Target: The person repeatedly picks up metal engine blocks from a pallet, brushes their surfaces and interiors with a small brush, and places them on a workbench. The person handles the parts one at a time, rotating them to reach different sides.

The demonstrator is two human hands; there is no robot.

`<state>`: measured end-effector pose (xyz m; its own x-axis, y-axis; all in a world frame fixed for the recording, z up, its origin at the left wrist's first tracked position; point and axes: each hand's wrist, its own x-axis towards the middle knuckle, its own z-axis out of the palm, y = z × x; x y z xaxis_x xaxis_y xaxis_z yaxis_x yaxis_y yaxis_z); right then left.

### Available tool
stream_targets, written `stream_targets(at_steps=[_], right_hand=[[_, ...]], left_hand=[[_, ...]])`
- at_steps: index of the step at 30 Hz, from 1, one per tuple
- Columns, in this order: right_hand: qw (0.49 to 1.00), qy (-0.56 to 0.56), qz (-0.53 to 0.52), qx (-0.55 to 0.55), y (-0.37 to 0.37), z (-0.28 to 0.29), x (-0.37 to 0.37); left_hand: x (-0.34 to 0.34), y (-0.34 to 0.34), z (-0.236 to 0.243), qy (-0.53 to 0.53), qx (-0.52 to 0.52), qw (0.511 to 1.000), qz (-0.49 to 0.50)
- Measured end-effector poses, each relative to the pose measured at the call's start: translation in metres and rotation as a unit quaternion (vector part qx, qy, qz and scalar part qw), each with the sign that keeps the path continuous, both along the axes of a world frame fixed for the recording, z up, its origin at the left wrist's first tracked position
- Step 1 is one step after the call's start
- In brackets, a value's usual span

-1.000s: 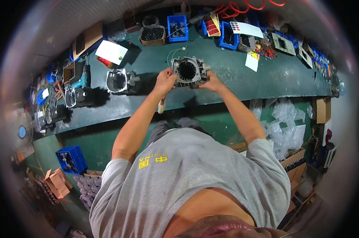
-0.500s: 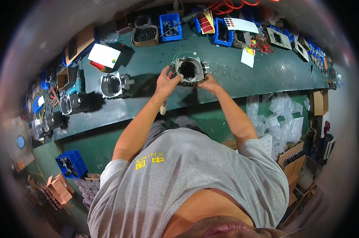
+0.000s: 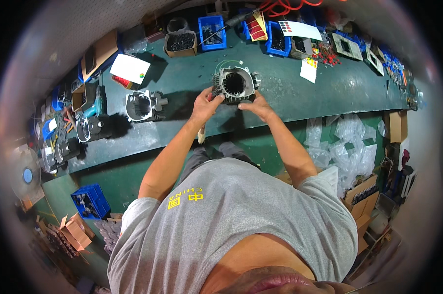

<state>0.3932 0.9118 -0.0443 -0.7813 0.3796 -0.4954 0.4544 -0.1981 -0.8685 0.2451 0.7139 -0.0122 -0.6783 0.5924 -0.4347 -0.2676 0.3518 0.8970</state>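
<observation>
Green bench, fingers around housing near front edge, room rightward

Grey finned housing opens upward; pale-bristled brush slants beside it.

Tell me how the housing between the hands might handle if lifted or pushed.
The housing is probably stiff: its thick rim and finned walls look like cast metal. It may feel fairly heavy, though its wide opening shows it is hollow; the left hand and right hand both grip it. Its irregular, ribbed outside should resist rolling.
</observation>
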Motion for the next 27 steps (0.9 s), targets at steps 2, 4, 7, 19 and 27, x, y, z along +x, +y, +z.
stream_targets(at_steps=[2,4,7,19,27], right_hand=[[1.0,0.01,-0.006,-0.026,-0.001,-0.012,0.004],[0.983,0.013,-0.106,-0.147,-0.004,-0.02,0.004],[0.971,0.006,-0.151,-0.185,-0.016,-0.009,-0.006],[0.95,0.049,-0.268,-0.155,-0.028,-0.007,-0.012],[0.913,0.154,-0.345,-0.155,-0.045,-0.003,-0.024]], left_hand=[[0.001,-0.003,0.007,0.012,-0.014,1.0,-0.002],[-0.007,-0.008,0.006,0.033,-0.033,0.999,0.024],[-0.029,-0.031,0.003,0.146,-0.045,0.988,0.038],[-0.08,0.002,0.155,0.126,0.168,0.978,-0.003],[-0.057,0.164,0.183,0.088,0.046,0.929,-0.357]])
